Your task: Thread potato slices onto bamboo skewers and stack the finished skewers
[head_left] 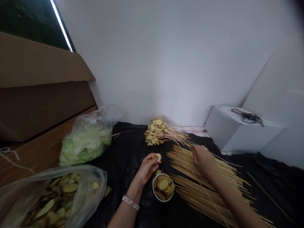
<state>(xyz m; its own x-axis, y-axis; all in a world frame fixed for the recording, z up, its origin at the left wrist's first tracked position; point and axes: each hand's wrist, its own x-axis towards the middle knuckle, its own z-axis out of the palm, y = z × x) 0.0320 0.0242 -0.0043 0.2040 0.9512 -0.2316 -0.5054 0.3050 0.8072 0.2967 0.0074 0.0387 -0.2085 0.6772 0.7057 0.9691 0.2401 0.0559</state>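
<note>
My left hand (150,166) pinches a few pale potato slices (158,156) between thumb and fingers, above the black sheet. To its right, my right hand (204,158) is closed around a thin bamboo skewer (209,198), whose long end slants down toward the front. That hand hovers over loose bamboo skewers (187,190) spread in two rough bundles. Just below my left hand stands a white cup (154,191) full of potato slices (163,184). Beyond both hands lies a heap of skewered potato slices (155,131), its sticks pointing right.
At the left front, an open clear plastic bag (95,177) holds many potato slices. Behind it sits a bag of pale green leaves (86,142). A white box (247,133) stands at the right against the wall, and a cardboard box (42,107) at the left.
</note>
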